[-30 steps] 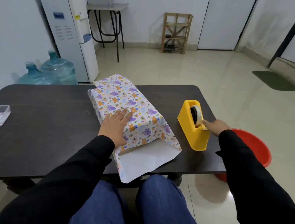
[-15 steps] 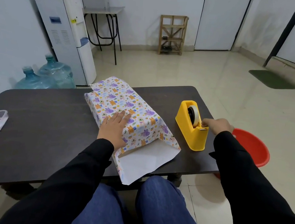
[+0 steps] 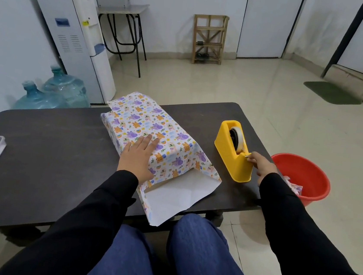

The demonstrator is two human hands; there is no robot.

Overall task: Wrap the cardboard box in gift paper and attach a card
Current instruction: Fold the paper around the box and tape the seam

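Head: left hand [image 3: 138, 158] presses wrapped box [image 3: 154, 127]; right hand [image 3: 261, 166] pinches dispenser tape [image 3: 240, 141].

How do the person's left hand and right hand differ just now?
The left hand lies flat on the wrapped box, fingers straight; the right hand pinches tape at the yellow dispenser, fingers curled. The left hand holds nothing; the right hand does. Both wear black sleeves.

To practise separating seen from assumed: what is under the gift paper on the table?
The gift paper wraps a box-shaped bulk, yet the box itself is fully covered. At the near open end only the paper's white inside shows. The left hand rests flat on top.
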